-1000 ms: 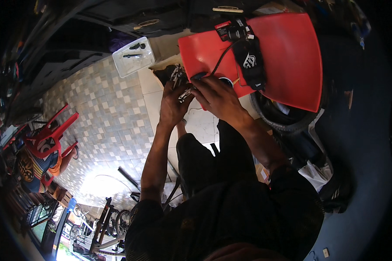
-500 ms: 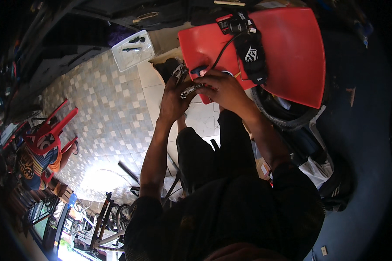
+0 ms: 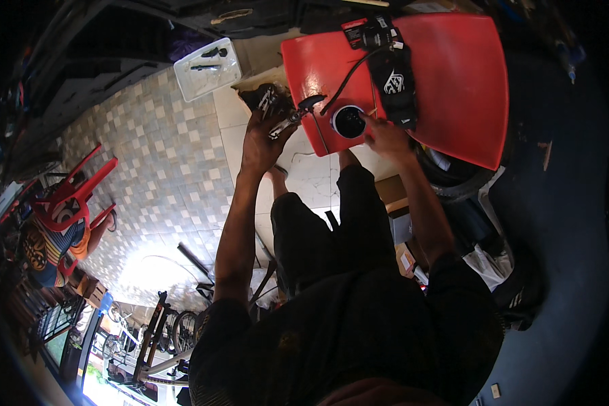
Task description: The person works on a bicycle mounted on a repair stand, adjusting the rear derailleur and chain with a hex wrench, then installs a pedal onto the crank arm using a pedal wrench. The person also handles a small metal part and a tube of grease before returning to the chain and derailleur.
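Silvery metal hardware [image 3: 282, 127] is gripped in the left hand [image 3: 260, 143] at the edge of a red plastic surface [image 3: 457, 81], as the right hand [image 3: 389, 140], fingers bent, reaches the rim of a round tub [image 3: 349, 123]; I cannot tell whether it pinches anything. Beyond lie a black cable [image 3: 346, 82] and a black fabric item [image 3: 397, 101]. Farther left are a white tray [image 3: 213, 82] holding dark objects and a red chair [image 3: 79, 194].
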{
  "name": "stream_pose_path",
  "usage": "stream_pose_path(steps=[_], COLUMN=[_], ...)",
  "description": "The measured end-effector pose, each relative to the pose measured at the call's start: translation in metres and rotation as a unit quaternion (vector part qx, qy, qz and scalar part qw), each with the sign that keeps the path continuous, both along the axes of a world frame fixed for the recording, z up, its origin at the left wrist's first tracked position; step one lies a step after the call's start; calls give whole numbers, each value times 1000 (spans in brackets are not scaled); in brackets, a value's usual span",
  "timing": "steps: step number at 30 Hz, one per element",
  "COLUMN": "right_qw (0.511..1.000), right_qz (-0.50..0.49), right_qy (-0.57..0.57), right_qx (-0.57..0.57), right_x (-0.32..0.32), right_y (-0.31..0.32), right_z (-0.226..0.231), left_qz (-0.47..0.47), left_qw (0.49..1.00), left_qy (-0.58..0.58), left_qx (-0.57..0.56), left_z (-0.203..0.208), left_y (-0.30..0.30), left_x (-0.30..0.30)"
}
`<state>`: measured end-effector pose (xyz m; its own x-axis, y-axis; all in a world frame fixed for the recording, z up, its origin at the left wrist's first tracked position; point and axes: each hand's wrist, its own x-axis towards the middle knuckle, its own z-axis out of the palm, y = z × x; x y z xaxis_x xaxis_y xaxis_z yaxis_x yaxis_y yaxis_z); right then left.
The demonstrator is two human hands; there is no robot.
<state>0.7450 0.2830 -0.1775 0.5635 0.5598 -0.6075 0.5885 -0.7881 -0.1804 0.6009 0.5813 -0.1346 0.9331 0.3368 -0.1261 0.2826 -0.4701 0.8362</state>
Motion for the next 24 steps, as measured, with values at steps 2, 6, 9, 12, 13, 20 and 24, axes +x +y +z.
stream_pose_path(steps=[2, 6, 9, 12, 13, 20, 24], right_qw=[999, 997, 997, 992, 992, 994, 966], right_qz=[34, 63, 54, 53, 53, -17, 39], right_qy=[32, 38, 20, 43, 42, -36, -51], right_qx=[-4, -15, -59, -106, -105, 97, 252], right_x=[-14, -27, -30, -25, -24, -14, -17], right_y=[-10, -10, -2, 6, 7, 34, 68], right_z=[-21, -48, -56, -58, -58, 3, 87], left_qz=[-15, -18, 1, -14, -14, -33, -33], left_qw=[999, 999, 999, 999, 999, 998, 997], left_qy=[-30, -23, 2, -17, -8, -33, -27], left_qx=[10, -13, -40, -46, -41, 43, 65], left_z=[-10, -18, -18, -14, -11, -1, -3], left_y=[0, -7, -16, -17, -17, -15, -13], left_x=[-9, -20, -25, -24, -24, -20, -18])
